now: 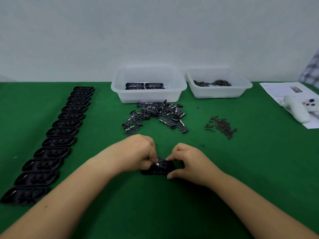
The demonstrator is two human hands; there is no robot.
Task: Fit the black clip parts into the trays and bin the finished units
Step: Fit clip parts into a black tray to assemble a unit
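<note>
A black tray (161, 168) lies on the green table between my hands. My left hand (140, 153) pinches a black clip part (156, 163) with a small white tab over the tray's left end. My right hand (189, 160) grips the tray's right end between curled thumb and fingers. A heap of loose black clip parts (155, 115) lies beyond my hands. The translucent bin (148, 84) behind the heap holds a few finished units (144, 85).
A long row of black trays (57, 134) runs down the left side. A second bin (218, 83) at the back right holds small dark screws, and a loose pile of screws (221, 126) lies before it. A white controller (299, 108) rests on paper at the far right.
</note>
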